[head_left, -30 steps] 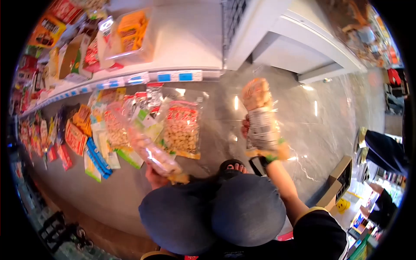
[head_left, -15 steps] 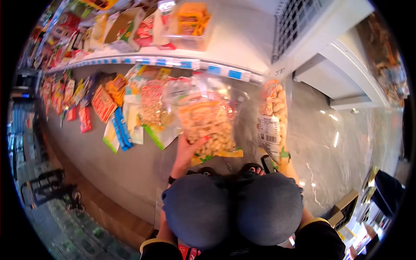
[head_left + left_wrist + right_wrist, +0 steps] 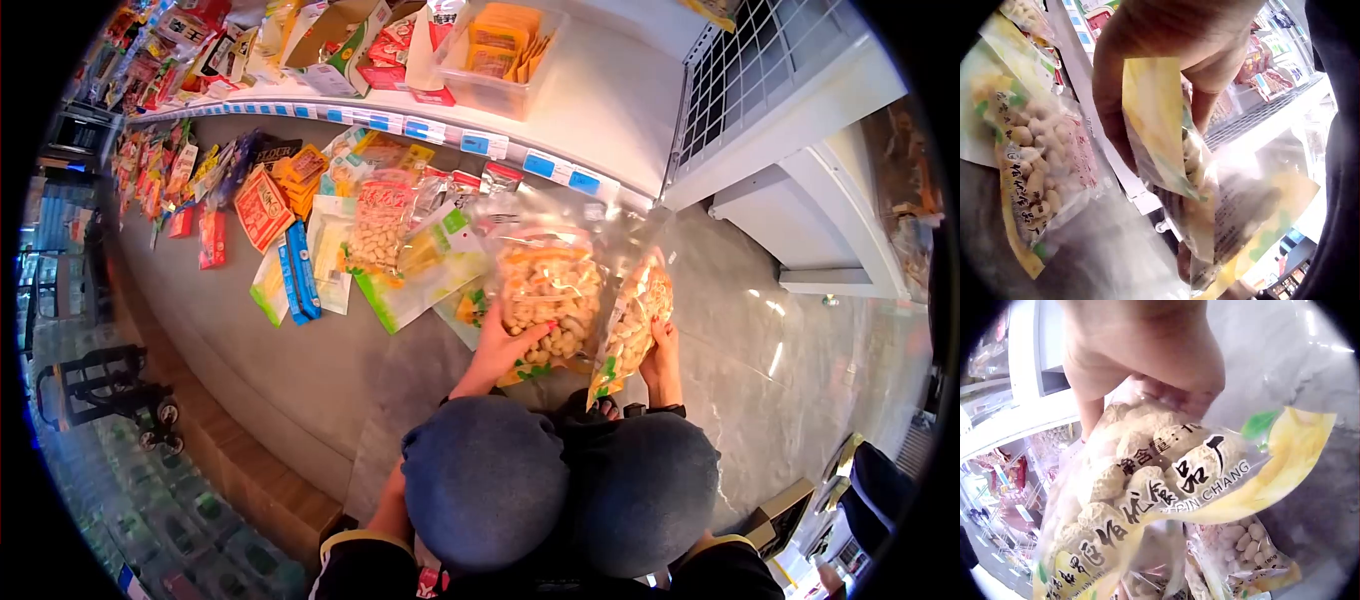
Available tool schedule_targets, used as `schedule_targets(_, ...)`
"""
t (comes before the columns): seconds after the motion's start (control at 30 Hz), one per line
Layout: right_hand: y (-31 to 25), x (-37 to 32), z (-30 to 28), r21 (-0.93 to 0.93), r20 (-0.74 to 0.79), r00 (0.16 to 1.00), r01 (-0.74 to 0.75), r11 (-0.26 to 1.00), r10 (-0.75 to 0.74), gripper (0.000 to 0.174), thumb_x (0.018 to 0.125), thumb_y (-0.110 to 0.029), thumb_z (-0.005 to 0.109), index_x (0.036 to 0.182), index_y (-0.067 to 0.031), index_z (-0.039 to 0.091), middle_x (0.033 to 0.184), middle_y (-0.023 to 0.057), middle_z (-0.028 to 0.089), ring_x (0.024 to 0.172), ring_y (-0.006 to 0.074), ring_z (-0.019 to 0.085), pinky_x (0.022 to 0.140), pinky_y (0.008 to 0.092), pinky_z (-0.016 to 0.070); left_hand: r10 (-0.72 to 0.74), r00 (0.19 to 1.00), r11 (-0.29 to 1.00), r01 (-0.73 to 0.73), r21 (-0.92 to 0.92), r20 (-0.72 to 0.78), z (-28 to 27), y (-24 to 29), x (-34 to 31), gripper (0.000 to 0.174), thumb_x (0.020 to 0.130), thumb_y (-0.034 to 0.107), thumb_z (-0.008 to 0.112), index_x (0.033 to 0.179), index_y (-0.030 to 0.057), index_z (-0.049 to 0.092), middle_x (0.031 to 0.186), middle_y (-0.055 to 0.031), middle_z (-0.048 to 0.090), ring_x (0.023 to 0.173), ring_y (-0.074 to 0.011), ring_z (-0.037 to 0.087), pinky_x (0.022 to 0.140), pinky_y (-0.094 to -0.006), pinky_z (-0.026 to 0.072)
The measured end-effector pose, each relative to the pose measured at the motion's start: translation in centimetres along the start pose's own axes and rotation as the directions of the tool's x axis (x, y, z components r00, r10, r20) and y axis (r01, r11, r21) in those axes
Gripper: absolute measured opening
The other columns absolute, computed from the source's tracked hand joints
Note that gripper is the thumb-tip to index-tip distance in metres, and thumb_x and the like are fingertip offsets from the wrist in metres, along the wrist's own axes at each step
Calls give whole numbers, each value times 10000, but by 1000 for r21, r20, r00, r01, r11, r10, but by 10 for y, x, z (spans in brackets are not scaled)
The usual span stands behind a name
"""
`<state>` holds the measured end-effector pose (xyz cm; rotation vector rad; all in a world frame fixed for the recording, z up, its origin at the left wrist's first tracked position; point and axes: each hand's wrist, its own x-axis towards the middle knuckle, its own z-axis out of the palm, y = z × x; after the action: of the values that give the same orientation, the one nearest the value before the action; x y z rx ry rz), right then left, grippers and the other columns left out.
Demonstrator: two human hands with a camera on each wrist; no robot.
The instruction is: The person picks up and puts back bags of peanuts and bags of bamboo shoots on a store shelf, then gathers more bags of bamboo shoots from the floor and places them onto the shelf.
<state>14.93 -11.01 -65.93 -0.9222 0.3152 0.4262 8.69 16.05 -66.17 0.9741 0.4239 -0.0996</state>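
My left hand (image 3: 500,350) grips a clear bag of unshelled peanuts (image 3: 550,295) by its side, thumb across the front. In the left wrist view that bag (image 3: 1160,131) is seen nearly edge-on, its yellow end beside the palm. Close on its right, my right hand (image 3: 660,360) holds a second peanut bag (image 3: 635,320), tilted inward. Black characters and a yellow, green-leafed edge show on this bag (image 3: 1147,481) in the right wrist view. Another peanut bag (image 3: 1041,169) lies on the floor, largely covered by the left-hand bag in the head view.
Several snack packets lie along the floor to the left, among them a green-white bag (image 3: 430,265), a blue packet (image 3: 299,270) and a red-orange one (image 3: 264,208). A white shelf (image 3: 610,120) carries a plastic bin (image 3: 495,60). A cardboard box (image 3: 778,515) stands at the lower right.
My left hand has lifted its peanut bag from beside the left knee and carried it right. My right hand has turned its bag inward, bringing both together. The head view has swung left.
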Motion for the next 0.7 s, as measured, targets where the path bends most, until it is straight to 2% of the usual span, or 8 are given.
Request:
schedule_targets(0.1,-4,-6,-2,120,-25,1000,4,993,-1,439,854,-284,593,1176,-11,474,1047,85,600,872,202,611,758,339,511,20,1000,991,-19,131,-11,0,46,-17,558,813,109,645,1276,5,350,1139,-92,546,981,-199,581,868,-355,465)
schedule_targets(0.17,5,-6,-26,200,38,998,-53,978,46,483,861,-351,558,1202,-26,453,1036,79,595,881,193,597,736,334,513,11,987,959,-56,-278,-159,4,70,-31,519,876,157,545,1320,17,314,1095,-69,551,919,-190,600,834,-354,479)
schedule_targets(0.2,8,-5,-31,227,-67,994,-63,972,81,443,885,-336,512,1210,-42,451,1038,62,596,917,192,582,764,336,501,-8,972,880,-105,-463,-236,0,78,-36,502,908,180,496,1342,23,297,1073,-58,554,887,-186,609,816,-354,486)
schedule_targets(0.27,-2,-7,-15,305,-163,962,-161,939,218,384,904,-305,469,1195,-55,473,1030,56,598,935,198,572,792,344,487,127,987,748,-159,-645,-95,-38,81,-38,493,921,188,456,1356,36,281,1033,-53,548,853,-170,604,783,-343,485)
schedule_targets(0.37,1,0,-25,300,-83,977,-163,940,196,331,913,-274,439,1164,-66,501,1021,56,601,934,203,574,808,354,480,373,923,488,-108,-866,95,-103,68,-25,480,941,199,396,1377,56,257,974,-45,539,802,-146,597,733,-325,484)
schedule_targets(0.47,-5,-4,-10,169,-406,881,-189,967,243,323,906,-281,448,1142,-72,516,1021,53,605,919,205,580,791,361,488,420,903,272,-33,-962,88,-101,81,-31,488,941,166,368,1403,106,224,802,-49,498,619,-105,522,601,-274,431)
schedule_targets(0.57,-3,5,-16,197,-318,909,-214,957,269,314,899,-273,468,1134,-70,518,1015,54,604,904,200,584,779,354,494,499,842,197,122,-973,206,-98,91,-36,486,936,214,390,1393,115,259,775,-48,501,568,-109,491,577,-275,414)
schedule_targets(0.7,1,11,-21,218,-240,938,-199,955,250,305,889,-262,493,1123,-68,520,1008,54,603,885,193,589,763,344,501,505,808,329,145,-933,304,-96,102,-42,475,932,247,401,1373,103,298,758,-48,498,543,-117,473,565,-268,406)
